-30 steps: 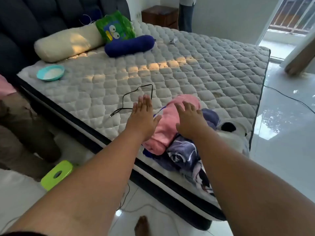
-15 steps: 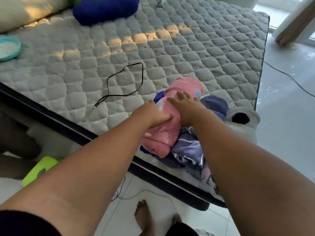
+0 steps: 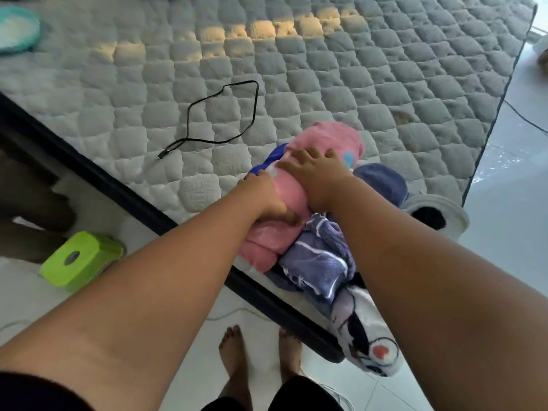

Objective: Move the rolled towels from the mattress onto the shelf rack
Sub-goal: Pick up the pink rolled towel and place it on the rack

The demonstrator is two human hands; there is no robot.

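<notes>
bedside, near edge of mattress [image 3: 326,84]: left hand [image 3: 264,200] wraps pink rolled towel [image 3: 326,137], thumb on near side, fingers curled round far side; right hand [image 3: 317,176] lies on top, fingers spread, not clasping. roll sits atop heap at bed corner. risks, as judged: lopsided hold could let roll unwind on lift; blue striped towel [image 3: 317,262] and white cartoon towel [image 3: 367,342] overhang edge, could be dragged to floor. shelf rack not in view.

Arms outstretched; left hand [image 3: 264,200] grips pink towel [image 3: 329,136], right hand [image 3: 320,176] rests flat.
</notes>
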